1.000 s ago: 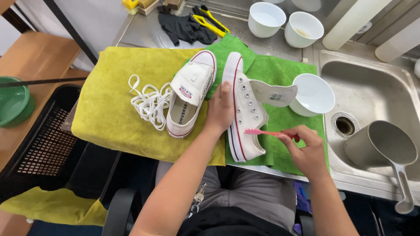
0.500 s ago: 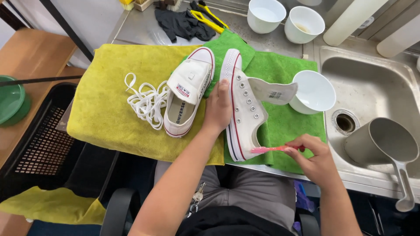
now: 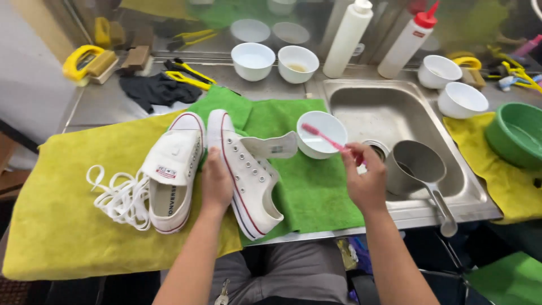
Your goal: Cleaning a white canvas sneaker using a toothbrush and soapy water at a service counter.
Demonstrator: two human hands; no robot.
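Left hand (image 3: 217, 183): lower centre, you grip the white shoe (image 3: 244, 175), tilted on the green cloth (image 3: 307, 186).
Right hand (image 3: 364, 181): you pinch the pink toothbrush (image 3: 323, 135), bristles over the white bowl (image 3: 322, 134).
Risk: a careless dip likely tips the bowl, wetting the cloth.

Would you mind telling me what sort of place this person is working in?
Probably a shoe-cleaning station at a steel sink. The left hand steadies a white sneaker on a green cloth, the right hand dips a pink toothbrush into a white bowl, and squeeze bottles stand behind.
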